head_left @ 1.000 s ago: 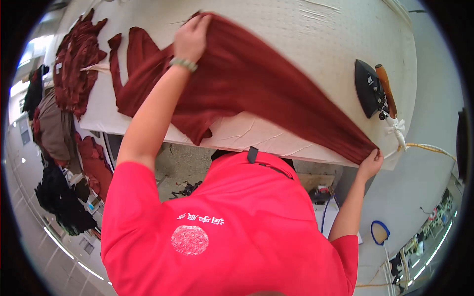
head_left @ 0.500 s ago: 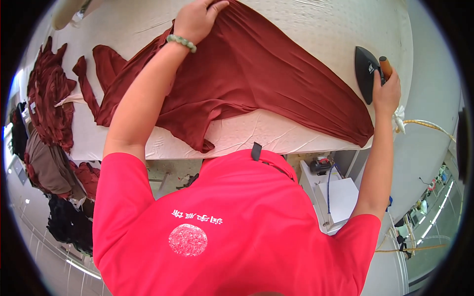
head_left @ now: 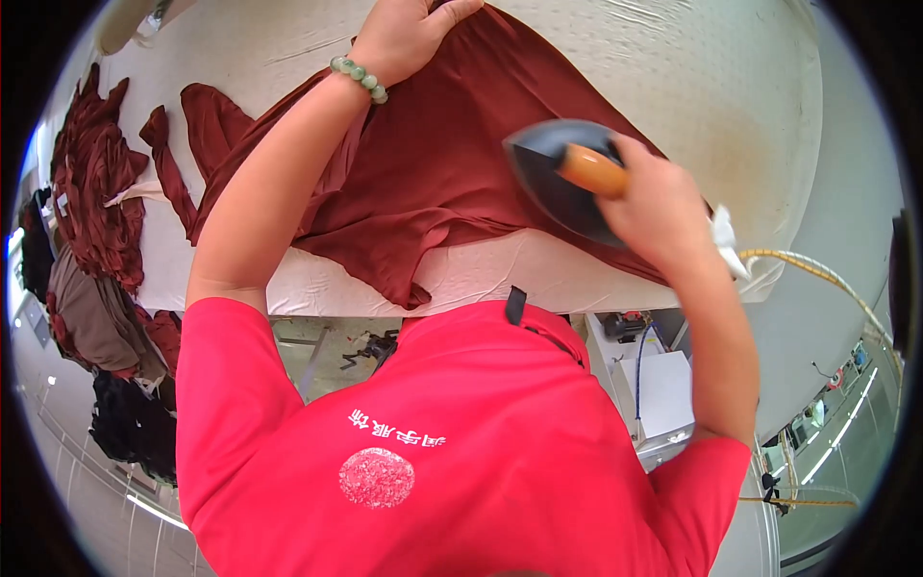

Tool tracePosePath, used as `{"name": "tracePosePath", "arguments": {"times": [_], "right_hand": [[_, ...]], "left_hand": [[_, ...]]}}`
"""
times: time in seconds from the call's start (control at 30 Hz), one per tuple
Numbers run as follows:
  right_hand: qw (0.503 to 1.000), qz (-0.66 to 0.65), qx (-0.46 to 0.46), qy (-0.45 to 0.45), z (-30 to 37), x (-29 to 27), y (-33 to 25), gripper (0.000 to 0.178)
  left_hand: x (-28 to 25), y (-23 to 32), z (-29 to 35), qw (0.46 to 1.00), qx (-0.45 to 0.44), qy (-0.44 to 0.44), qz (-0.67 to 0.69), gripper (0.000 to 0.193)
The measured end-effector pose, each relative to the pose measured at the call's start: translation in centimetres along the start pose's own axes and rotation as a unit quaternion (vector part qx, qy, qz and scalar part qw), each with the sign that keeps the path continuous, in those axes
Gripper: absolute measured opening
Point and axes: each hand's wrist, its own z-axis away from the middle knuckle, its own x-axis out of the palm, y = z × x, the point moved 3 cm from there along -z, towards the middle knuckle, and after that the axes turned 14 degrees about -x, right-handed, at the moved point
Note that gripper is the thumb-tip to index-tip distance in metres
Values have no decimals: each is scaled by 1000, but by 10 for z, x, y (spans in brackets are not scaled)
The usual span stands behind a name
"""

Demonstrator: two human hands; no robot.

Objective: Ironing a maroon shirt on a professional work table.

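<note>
One blurred iron, red cloth partly hidden, left fingers cropped

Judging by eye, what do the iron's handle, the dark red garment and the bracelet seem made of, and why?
Iron handle: probably varnished wood, orange-brown with a glossy highlight. Garment: thin cloth, soft sheen, fine folds; fibre unclear. Bracelet: perhaps polished stone or glass, from its shiny, mottled green beads.

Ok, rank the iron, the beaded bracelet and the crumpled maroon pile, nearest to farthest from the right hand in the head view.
1. Iron: gripped in the right hand.
2. Beaded bracelet: leftward, around the left hand's wrist.
3. Crumpled maroon pile: far left.
</note>
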Motion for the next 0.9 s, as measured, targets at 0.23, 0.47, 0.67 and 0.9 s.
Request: {"name": "tracePosePath", "arguments": {"times": [0.23, 0.47, 0.67, 0.9], "right_hand": [[987, 32, -88, 132, -71, 16, -62, 18], [994, 17, -15, -103, 35, 26, -23, 63], [932, -104, 287, 197, 128, 24, 64, 42], [998, -20, -66, 8, 94, 40, 7, 43]], "left_hand": [[0, 4, -2, 994, 84, 36, 58, 36], [-8, 8, -16, 990, -6, -50, 129, 34], [-11, 6, -15, 968, -49, -90, 227, 26], [-8, 11, -22, 950, -51, -120, 283, 25]]}}
